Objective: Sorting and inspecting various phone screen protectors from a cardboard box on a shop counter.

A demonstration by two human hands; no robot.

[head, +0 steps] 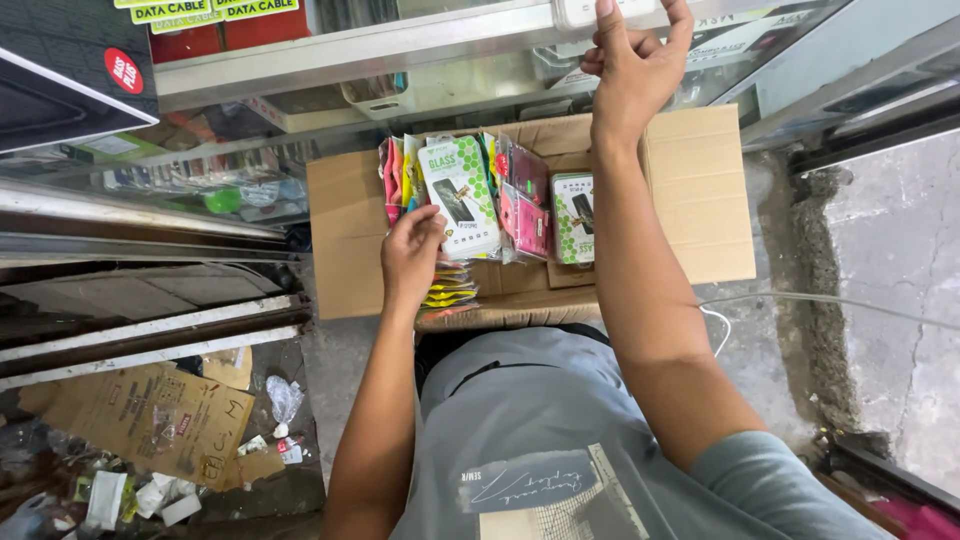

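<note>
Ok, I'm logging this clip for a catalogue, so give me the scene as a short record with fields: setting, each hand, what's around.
setting: open cardboard box below a glass counter
left hand: left hand grips a white and green packet standing among the packets in the box
right hand: right hand raised to the counter edge, fingertips on a small white packet
other contents: pink packets
floor: torn cardboard and litter, lower left
</note>
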